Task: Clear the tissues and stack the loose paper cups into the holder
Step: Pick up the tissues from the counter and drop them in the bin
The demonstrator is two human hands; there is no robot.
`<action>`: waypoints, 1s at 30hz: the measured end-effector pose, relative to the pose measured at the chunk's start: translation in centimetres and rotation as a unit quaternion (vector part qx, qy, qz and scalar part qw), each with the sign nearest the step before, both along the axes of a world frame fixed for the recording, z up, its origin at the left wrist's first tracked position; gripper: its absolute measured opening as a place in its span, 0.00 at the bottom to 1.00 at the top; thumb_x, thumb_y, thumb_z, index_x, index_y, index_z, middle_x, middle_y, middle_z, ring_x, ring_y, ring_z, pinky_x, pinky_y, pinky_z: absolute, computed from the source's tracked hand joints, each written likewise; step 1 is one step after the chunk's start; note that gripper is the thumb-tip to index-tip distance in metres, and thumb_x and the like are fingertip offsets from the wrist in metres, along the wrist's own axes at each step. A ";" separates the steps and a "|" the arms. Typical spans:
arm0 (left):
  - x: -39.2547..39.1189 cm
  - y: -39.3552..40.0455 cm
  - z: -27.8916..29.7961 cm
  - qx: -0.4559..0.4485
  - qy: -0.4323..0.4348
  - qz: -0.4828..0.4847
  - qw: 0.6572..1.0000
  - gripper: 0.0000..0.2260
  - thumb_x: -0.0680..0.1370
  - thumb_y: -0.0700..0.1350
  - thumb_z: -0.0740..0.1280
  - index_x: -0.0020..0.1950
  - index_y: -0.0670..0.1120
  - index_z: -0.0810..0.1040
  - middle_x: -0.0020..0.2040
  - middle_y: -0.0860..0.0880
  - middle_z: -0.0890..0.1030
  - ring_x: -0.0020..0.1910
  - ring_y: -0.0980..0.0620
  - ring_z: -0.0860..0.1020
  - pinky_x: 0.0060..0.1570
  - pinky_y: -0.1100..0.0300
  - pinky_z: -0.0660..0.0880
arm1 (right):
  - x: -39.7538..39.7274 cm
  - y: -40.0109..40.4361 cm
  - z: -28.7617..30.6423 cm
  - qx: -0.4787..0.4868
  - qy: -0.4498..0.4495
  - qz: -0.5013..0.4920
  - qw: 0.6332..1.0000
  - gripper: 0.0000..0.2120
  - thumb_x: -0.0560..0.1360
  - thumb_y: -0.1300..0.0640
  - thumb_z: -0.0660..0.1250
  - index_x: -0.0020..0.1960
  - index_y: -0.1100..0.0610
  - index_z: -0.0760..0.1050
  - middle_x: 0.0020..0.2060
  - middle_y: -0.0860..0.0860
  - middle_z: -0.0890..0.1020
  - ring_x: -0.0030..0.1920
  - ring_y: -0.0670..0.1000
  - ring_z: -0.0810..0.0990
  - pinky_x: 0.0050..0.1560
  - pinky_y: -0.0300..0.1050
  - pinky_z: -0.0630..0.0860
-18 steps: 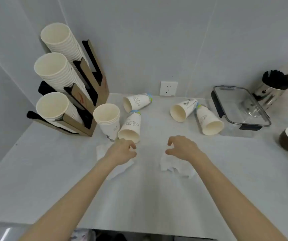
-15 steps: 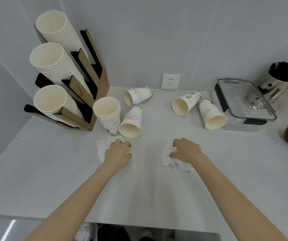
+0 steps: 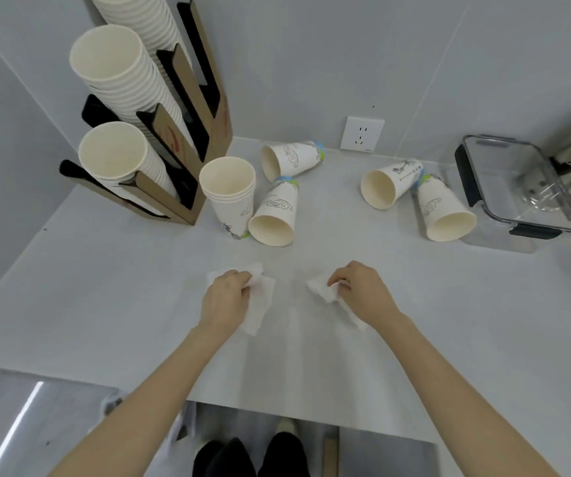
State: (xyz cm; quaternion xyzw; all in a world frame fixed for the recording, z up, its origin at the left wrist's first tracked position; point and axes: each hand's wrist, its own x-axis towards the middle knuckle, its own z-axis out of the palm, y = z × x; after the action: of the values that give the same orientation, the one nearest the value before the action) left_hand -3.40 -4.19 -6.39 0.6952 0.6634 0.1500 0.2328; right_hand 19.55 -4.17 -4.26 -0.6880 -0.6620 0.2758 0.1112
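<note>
Both hands pinch tissues on the counter [image 3: 105, 304]. Left hand [image 3: 227, 297] has fingers curled on the left tissue [image 3: 260, 304]; right hand [image 3: 363, 292] grips the right tissue [image 3: 322, 290], bunched up. Holder [image 3: 187, 173] w/ cup rows is far left. Upright cup stack [image 3: 230, 194] sits just right of it, touching a tipped cup [image 3: 273, 215]. Another tipped cup [image 3: 291, 160] lies farther back. Two more tipped cups [image 3: 389, 184] [image 3: 444, 211] lie to the right, near a clear box [image 3: 518, 191].

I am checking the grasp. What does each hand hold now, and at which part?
The left hand pinches the left tissue near its far edge; the right hand grips the right tissue at its bunched middle.
</note>
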 end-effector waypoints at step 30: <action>-30.9 -23.9 -14.7 -0.266 -0.145 0.266 0.915 0.11 0.74 0.35 0.57 0.48 0.44 0.78 0.45 0.50 0.73 0.45 0.49 0.73 0.40 0.73 0.65 | -35.6 -17.0 -17.1 -0.147 0.209 0.042 0.966 0.19 0.68 0.70 0.59 0.35 0.50 0.82 0.33 0.46 0.80 0.37 0.44 0.75 0.36 0.32 0.69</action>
State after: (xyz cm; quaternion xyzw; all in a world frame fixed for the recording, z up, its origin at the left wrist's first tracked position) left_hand -34.26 -28.08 -21.10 0.3763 0.7979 0.1235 0.4544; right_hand -16.05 -21.14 -21.34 -0.5957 -0.6043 0.5122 0.1330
